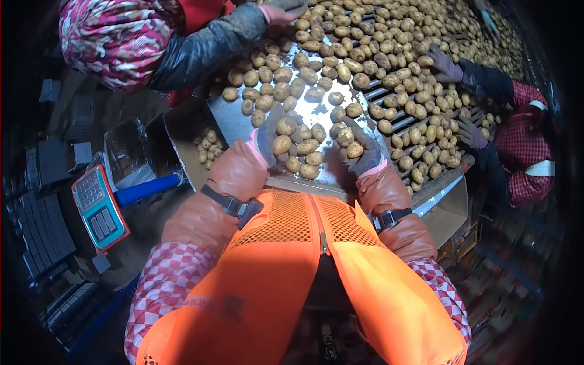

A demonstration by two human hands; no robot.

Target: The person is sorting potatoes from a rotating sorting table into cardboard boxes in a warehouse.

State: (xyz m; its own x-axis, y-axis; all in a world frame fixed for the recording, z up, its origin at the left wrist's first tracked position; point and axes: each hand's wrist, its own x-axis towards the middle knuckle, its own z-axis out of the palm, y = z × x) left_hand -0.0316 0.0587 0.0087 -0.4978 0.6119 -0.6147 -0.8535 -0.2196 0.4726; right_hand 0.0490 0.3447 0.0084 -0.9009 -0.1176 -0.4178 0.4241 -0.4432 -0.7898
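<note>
My left hand (268, 137), in a grey work glove with a pink cuff, curves along the left side of a cluster of potatoes (307, 147). Two larger-looking potatoes (281, 145) lie against its palm; whether it grips them I cannot tell. To the right, my right hand (367, 148), gloved alike, has its fingers curled around potatoes (345, 137). Both hands are over a shiny metal sheet (333, 169), near its front edge. More loose potatoes (283, 74) are spread on the sheet beyond my hands.
A bar grating (379, 92) heaped with potatoes adjoins the sheet. Cardboard boxes stand at left (182, 150), holding potatoes, and right (449, 210). A scale display (100, 207) on a blue post is at left. Co-workers' gloved hands (445, 64) and a dark sleeve (210, 45) reach in.
</note>
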